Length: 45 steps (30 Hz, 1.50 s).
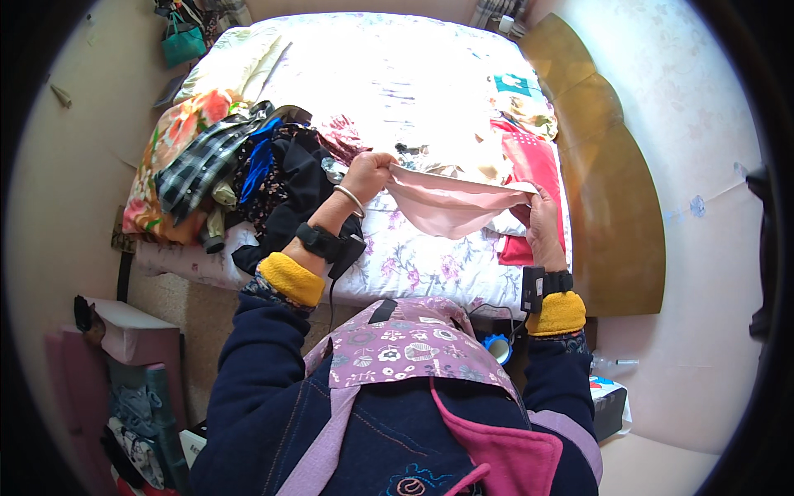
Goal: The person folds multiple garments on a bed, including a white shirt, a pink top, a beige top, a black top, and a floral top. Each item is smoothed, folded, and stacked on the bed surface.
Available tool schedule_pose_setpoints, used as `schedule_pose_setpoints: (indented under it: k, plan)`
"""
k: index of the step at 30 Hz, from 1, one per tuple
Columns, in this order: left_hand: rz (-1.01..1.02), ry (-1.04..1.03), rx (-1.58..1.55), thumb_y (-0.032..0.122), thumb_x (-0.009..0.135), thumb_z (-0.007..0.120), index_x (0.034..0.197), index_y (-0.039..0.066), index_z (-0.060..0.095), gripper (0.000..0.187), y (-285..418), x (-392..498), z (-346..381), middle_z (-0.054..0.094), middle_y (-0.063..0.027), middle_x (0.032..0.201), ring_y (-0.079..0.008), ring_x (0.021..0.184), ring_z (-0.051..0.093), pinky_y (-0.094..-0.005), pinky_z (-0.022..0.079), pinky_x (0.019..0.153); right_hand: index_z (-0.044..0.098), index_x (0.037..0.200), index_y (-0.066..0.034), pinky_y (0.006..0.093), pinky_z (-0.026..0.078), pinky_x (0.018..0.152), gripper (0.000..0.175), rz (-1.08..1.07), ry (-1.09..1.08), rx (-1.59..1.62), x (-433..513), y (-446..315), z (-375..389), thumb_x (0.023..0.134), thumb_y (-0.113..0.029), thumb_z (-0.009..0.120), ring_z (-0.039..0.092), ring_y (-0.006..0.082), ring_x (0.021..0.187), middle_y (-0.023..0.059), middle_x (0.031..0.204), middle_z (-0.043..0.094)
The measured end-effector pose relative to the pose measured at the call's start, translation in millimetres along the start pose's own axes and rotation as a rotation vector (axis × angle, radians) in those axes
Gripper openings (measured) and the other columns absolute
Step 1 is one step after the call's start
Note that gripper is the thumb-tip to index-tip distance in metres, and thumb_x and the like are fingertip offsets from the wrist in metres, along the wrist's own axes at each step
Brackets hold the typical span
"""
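Between my two hands a pair of light pink underpants [456,201] is stretched out above the bed. My left hand [367,175] grips one end of its waistband, and my right hand [541,214] pinches the other end. The cloth sags in a curve below the taut top edge. Under and behind it lies a flowered white bedsheet [415,260], with small crumpled garments [434,162] just beyond the waistband. A folded red cloth [535,164] lies beside my right hand. Left of my left hand is a black garment [301,170] on a heap of clothes.
The heap also holds a plaid shirt [208,158] and an orange flowered blanket [167,173]. A pillow [232,59] lies at the far left. Along the right stands a wooden headboard [611,217]. A blue-rimmed container [498,349] and a dark box [611,409] stand low at right.
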State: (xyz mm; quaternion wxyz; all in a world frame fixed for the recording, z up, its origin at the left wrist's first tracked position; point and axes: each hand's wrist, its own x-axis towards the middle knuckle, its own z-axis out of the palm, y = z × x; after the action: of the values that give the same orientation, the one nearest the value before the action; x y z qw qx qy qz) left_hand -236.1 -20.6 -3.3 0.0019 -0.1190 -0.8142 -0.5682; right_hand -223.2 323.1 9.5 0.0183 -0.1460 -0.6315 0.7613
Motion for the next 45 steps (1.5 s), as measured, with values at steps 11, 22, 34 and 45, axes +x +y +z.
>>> schedule_pose_setpoints:
  k: [11, 22, 34, 45]
  plan:
    - [-0.006, 0.132, 0.014, 0.011, 0.087, 0.062, 0.087, 0.001, 0.061, 0.010, 26.6, -15.6, 3.2, 0.060, -0.0032, 0.071, -0.0069, 0.055, 0.058, -0.0211, 0.049, 0.045, 0.061, 0.107, -0.0037, 0.0233, 0.051, 0.058, 0.031, -0.243, -0.023, -0.018, -1.6, -21.6, -10.5, 0.080, 0.003, 0.049, 0.056, 0.0081, 0.059, 0.0015, 0.073, 0.058]
    - [0.264, 0.357, 0.744, 0.005, 0.078, 0.056, 0.073, 0.002, 0.050, 0.009, 16.6, -12.6, -25.3, 0.058, -0.0135, 0.073, -0.0299, 0.063, 0.061, -0.0371, 0.048, 0.054, 0.066, 0.100, 0.0017, 0.0254, 0.054, 0.058, 0.028, -0.177, -0.205, -0.641, -19.0, 22.4, -8.5, 0.081, 0.002, 0.045, 0.066, 0.0147, 0.067, 0.0114, 0.086, 0.067]
    - [-0.216, -0.001, -0.143, 0.010, 0.092, 0.050, 0.087, 0.004, 0.049, 0.008, -4.2, -36.0, -46.8, 0.057, -0.0029, 0.072, -0.0151, 0.063, 0.066, -0.0221, 0.051, 0.050, 0.064, 0.106, 0.0046, 0.0234, 0.051, 0.069, 0.027, -0.047, -0.379, -0.475, -14.9, 7.6, -19.9, 0.082, -0.001, 0.051, 0.061, 0.0113, 0.074, 0.0069, 0.087, 0.067]
    - [0.007, -0.255, -0.104, 0.001, 0.084, 0.061, 0.103, 0.001, 0.056, 0.019, -29.2, -35.1, -46.0, 0.057, 0.0016, 0.084, -0.0060, 0.076, 0.055, -0.0214, 0.049, 0.071, 0.063, 0.110, -0.0025, 0.0263, 0.047, 0.070, 0.031, -0.389, -0.477, -0.884, -32.8, 16.4, -23.7, 0.080, 0.000, 0.064, 0.058, 0.0153, 0.083, 0.0067, 0.090, 0.057]
